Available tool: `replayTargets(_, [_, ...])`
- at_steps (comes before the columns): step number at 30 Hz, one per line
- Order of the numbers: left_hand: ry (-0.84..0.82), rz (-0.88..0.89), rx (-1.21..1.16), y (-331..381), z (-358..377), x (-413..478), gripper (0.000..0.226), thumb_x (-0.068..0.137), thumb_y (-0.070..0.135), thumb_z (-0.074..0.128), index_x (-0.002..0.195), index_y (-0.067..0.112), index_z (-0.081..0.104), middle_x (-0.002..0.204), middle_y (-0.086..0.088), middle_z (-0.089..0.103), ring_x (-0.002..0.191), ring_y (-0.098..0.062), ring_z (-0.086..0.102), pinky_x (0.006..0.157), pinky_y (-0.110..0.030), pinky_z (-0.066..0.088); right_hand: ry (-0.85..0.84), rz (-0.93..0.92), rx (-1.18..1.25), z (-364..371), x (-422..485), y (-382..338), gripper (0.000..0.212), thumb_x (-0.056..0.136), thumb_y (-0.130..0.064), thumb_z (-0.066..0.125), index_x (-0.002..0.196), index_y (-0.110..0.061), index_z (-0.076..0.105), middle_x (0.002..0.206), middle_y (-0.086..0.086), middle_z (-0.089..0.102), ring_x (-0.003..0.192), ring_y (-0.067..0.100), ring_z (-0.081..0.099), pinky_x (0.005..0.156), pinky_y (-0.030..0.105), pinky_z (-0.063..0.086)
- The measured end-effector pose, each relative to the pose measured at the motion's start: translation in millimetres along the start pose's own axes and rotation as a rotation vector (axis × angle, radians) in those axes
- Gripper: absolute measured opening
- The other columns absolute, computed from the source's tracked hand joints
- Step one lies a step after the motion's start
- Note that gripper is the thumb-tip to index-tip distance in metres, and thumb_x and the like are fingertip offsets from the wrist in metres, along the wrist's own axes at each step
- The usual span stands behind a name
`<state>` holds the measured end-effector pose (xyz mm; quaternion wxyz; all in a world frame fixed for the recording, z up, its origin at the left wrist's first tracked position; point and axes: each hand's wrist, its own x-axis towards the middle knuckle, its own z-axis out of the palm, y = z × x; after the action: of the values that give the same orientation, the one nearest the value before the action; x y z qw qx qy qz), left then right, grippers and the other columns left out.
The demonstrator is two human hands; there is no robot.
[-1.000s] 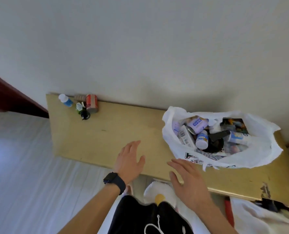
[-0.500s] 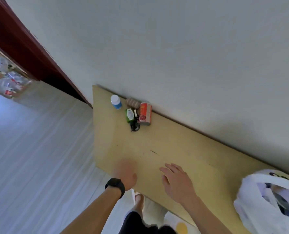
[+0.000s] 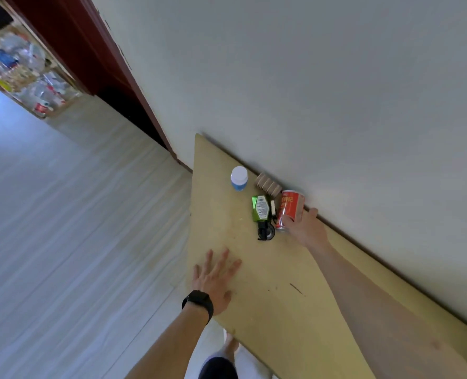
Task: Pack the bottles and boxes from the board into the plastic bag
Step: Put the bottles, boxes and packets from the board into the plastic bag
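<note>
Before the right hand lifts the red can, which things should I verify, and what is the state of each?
1. Grip of the right hand on the can: ok, thumb and fingers are round it.
2. The can apart from the green bottle: ok, a gap shows.
3. The left hand out of the way: ok, open at the edge of the board.
4. The bag in sight: not ok, it is out of view.
5. The can closed or empty: cannot tell.
</note>
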<state>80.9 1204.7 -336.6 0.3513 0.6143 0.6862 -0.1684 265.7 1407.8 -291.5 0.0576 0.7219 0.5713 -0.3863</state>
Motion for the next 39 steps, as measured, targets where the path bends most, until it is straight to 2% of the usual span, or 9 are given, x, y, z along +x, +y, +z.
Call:
replayTargets(4, [0.003,-0.001,-0.024,5,-4,3,0.078,0.093,0.038,0.049,0.150,0.050,-0.003,0.161,0.008,-0.020,0.148,-0.037,-0.015,0.119,-0.058,0.005,0.001,0.114,0.161,10,4,6,0.083,0.081,-0.054,0.067,0.137,-0.002,0.036,0.129,0.016,0.058,0.112,0.034,0.059,0.088,0.039,0.049])
replayTargets(6, [0.056,-0.017,-0.077,15,-15,7,0.069,0.093,0.041,0.048,0.151,0.043,0.011,0.163,0.000,0.000,0.147,-0.040,0.005,0.118,-0.052,0.017,0.017,0.146,0.169,14,-14,17,0.079,0.082,-0.054,0.066,0.136,-0.006,0.035,0.126,0.015,0.059,0.107,0.035,0.061,0.086,0.040,0.051])
replayTargets(9, [0.245,-0.026,-0.314,40,-52,26,0.061,0.092,0.042,0.052,0.147,0.029,0.028,0.150,-0.001,0.031,0.129,-0.026,0.042,0.103,-0.039,0.041,0.053,0.193,0.244,22,-55,51,0.075,0.083,-0.051,0.067,0.138,-0.012,0.034,0.123,0.011,0.061,0.103,0.036,0.061,0.083,0.039,0.050])
replayTargets(13, [0.447,0.078,-0.372,82,-107,71,0.054,0.087,0.038,0.061,0.135,0.025,0.041,0.139,-0.001,0.040,0.113,-0.025,0.051,0.085,-0.038,0.049,0.029,0.287,0.315,36,-103,107,0.072,0.083,-0.049,0.070,0.140,-0.015,0.041,0.123,0.009,0.065,0.104,0.033,0.063,0.083,0.038,0.050])
replayTargets(18, [0.303,-0.013,-0.096,116,-132,116,0.052,0.092,0.039,0.057,0.136,0.021,0.037,0.121,-0.013,0.048,0.108,-0.033,0.052,0.078,-0.040,0.045,0.022,0.355,0.309,46,-135,154,0.065,0.080,-0.053,0.070,0.131,-0.019,0.048,0.114,0.005,0.067,0.102,0.030,0.062,0.076,0.034,0.045])
replayTargets(22, [0.320,-0.032,-0.062,123,-117,130,0.019,0.096,0.023,0.048,0.113,0.017,0.052,0.118,-0.014,0.054,0.099,-0.031,0.054,0.074,-0.038,0.045,0.011,0.388,0.285,53,-137,173,0.068,0.077,-0.057,0.068,0.130,-0.020,0.046,0.113,0.005,0.063,0.103,0.028,0.061,0.077,0.034,0.047])
replayTargets(26, [0.324,0.094,-0.285,141,-107,110,0.010,0.090,0.021,0.056,0.097,0.028,0.058,0.103,0.000,0.061,0.080,-0.019,0.056,0.065,-0.028,0.045,-0.025,0.389,0.272,55,-135,179,0.066,0.077,-0.058,0.065,0.126,-0.017,0.046,0.117,0.005,0.059,0.106,0.028,0.060,0.081,0.033,0.046])
replayTargets(32, [0.158,0.132,-0.872,187,-69,22,0.038,0.087,0.021,0.069,0.121,0.033,0.056,0.107,0.005,0.065,0.078,-0.016,0.065,0.064,-0.026,0.048,-0.221,0.396,0.820,27,-187,227,0.054,0.067,-0.051,0.081,0.108,-0.018,0.068,0.086,-0.003,0.074,0.071,0.007,0.066,0.063,0.022,0.049])
replayTargets(39, [0.059,0.219,-1.027,273,-2,-109,0.021,0.089,0.012,0.068,0.108,0.023,0.069,0.095,0.005,0.074,0.066,-0.013,0.059,0.063,-0.026,0.045,-0.222,0.230,1.156,2,-342,335,0.054,0.065,-0.046,0.078,0.114,-0.025,0.069,0.103,-0.003,0.076,0.096,0.014,0.072,0.085,0.034,0.057])
